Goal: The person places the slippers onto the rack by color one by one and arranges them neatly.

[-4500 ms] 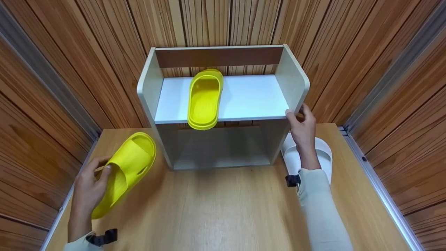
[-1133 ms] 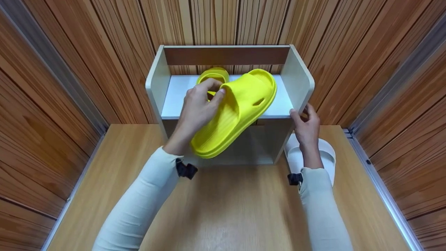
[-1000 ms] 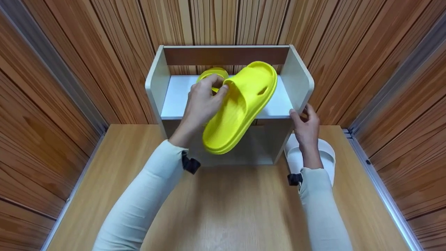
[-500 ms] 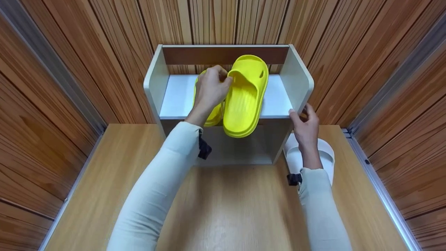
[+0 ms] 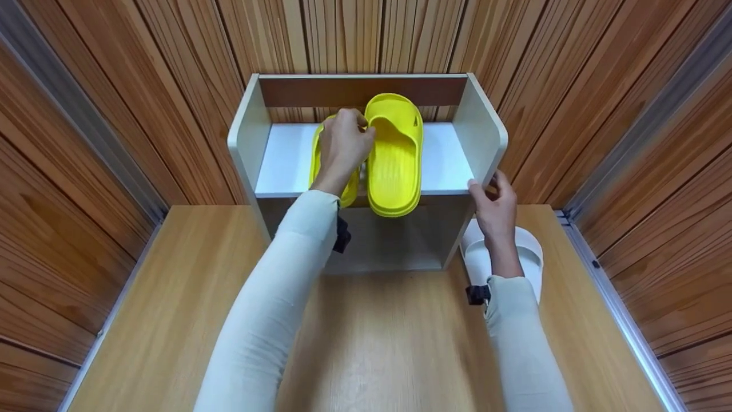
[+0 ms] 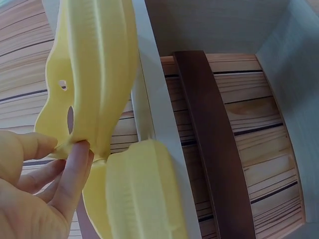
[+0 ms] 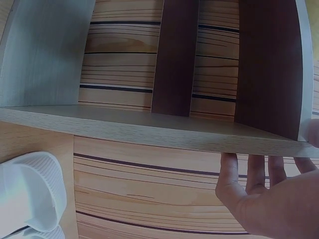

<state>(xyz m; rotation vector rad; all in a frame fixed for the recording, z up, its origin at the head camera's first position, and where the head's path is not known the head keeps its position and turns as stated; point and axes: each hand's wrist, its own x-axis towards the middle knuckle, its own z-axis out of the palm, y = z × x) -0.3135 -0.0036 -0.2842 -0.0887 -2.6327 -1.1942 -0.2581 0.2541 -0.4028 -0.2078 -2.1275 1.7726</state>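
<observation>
A person's left hand (image 5: 344, 143) pinches the inner edge of a yellow slipper (image 5: 396, 166) over the white upper shelf (image 5: 447, 157), beside its mate (image 5: 350, 191), the heel past the front edge; whether its sole touches the shelf cannot be told. The right hand (image 5: 496, 212) grips the side panel (image 5: 481, 123), thumb in front. Lowering the slipper level and parallel, then releasing with that panel braced, would likely serve best. The slipper was held left of the rack (image 5: 360, 91) 4.5 seconds earlier.

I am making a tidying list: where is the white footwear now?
In the head view, the white footwear is at the right, on the wooden surface beside the shelf unit, partly hidden by the right forearm.
</observation>
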